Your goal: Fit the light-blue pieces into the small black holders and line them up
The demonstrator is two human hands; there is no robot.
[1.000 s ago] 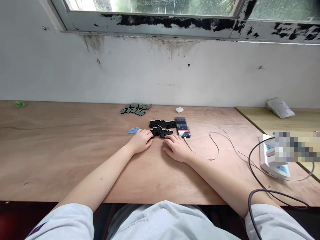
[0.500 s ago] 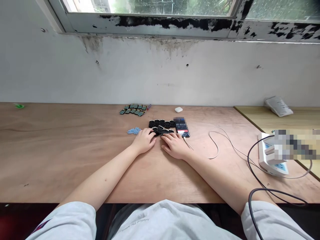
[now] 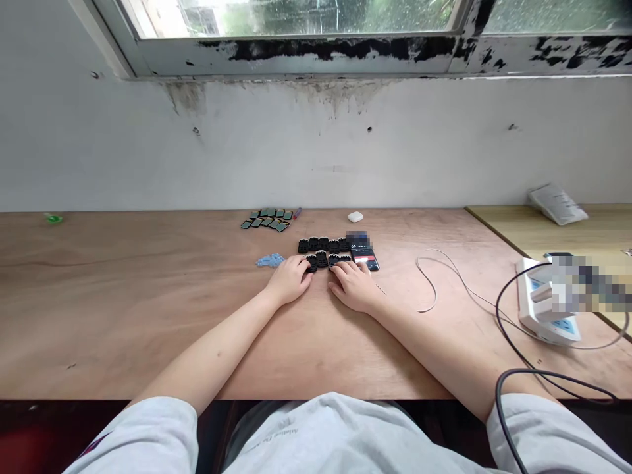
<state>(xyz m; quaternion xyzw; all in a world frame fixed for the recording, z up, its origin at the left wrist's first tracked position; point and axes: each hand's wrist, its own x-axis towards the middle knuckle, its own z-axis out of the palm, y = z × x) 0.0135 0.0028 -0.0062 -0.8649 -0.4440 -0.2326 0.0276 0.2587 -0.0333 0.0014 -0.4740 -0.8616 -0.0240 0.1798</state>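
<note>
Two rows of small black plastic parts (image 3: 323, 243) lie on the wooden table in front of me. My left hand (image 3: 289, 282) rests on the table with its fingers extended, and its fingertips touch the left end of the nearer row. On the right end of that row lie the fingertips of my right hand (image 3: 354, 287), its fingers spread and lying low. A black part (image 3: 322, 259) sits in the middle of the nearer row, between the hands. Just left of my left hand is a pile of small light-blue pieces (image 3: 270, 261). A phone (image 3: 365, 257) with a lit screen lies beyond my right hand.
Several green square boards (image 3: 266, 222) lie in rows near the wall, with a small purple-and-red tool (image 3: 297, 213) beside them. A white case (image 3: 355, 216) is behind the phone. On the right are a power strip (image 3: 528, 299), a black cable (image 3: 498, 316) and a white packet (image 3: 557, 203).
My hands have moved slightly apart. The nearer black parts, bunched and tilted before, now stand more evenly in a row with a gap. The whole view has shifted a little.
</note>
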